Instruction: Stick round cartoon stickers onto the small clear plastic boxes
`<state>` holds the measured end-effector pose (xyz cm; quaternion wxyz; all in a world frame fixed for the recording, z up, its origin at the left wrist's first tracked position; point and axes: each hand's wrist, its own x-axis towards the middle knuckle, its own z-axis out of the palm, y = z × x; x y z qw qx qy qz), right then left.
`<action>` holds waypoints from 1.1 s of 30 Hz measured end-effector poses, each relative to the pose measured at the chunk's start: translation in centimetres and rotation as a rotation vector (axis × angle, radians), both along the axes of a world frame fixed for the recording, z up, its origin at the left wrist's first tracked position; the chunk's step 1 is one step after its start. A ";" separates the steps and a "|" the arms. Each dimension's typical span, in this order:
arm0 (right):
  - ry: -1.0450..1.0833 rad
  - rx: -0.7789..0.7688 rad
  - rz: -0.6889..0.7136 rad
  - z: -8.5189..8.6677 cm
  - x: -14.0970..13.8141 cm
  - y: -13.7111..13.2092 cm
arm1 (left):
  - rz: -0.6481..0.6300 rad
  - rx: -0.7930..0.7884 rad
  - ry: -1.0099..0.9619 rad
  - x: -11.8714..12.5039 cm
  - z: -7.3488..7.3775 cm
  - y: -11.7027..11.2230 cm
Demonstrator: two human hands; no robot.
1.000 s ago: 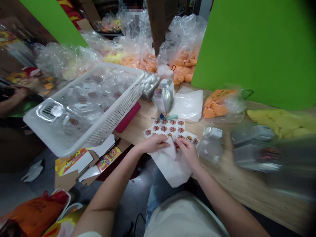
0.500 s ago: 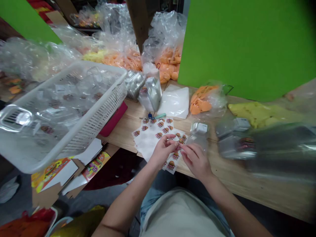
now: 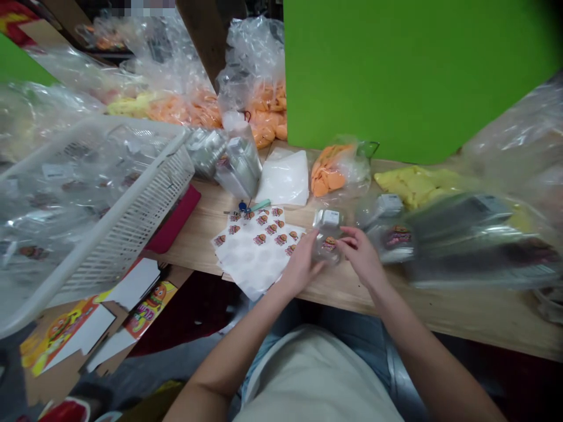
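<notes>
A small clear plastic container (image 3: 328, 231) with a white label on top stands on the wooden table (image 3: 440, 305). A burger sticker (image 3: 329, 243) is on its front. My left hand (image 3: 302, 265) cups the container from the left, fingers curled against it. My right hand (image 3: 363, 255) holds it from the right, fingertips pressed beside the sticker. Sheets of burger stickers (image 3: 259, 243) lie just left of my left hand, overhanging the table's front edge.
A white basket (image 3: 132, 211) of clear containers juts out at left. More clear containers (image 3: 440, 240) lie at right. Bags of orange pieces (image 3: 328, 173) and yellow pieces (image 3: 413, 181) sit before a green panel (image 3: 396, 76). Printed cartons (image 3: 88, 316) lie on the floor.
My hands left the sticker sheet and moved right to the clear container, which now carries a burger sticker. The view has swung to the right.
</notes>
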<state>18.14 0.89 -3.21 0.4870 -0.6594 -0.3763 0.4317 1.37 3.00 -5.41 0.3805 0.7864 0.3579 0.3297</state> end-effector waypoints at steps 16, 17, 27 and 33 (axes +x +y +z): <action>-0.304 0.085 0.074 -1.9 -0.5 0.3 | -0.081 0.082 0.034 -0.2 -1.3 0.8; -0.349 0.086 0.087 -1.8 -0.6 0.2 | -0.095 0.092 0.059 -0.3 -1.2 0.9; -1.007 0.319 0.226 -1.2 0.1 -1.2 | -0.040 0.047 -0.016 -0.8 -0.2 0.6; -0.951 0.359 0.417 -1.0 -0.1 -0.3 | 0.416 -0.390 -0.236 -2.3 1.7 0.9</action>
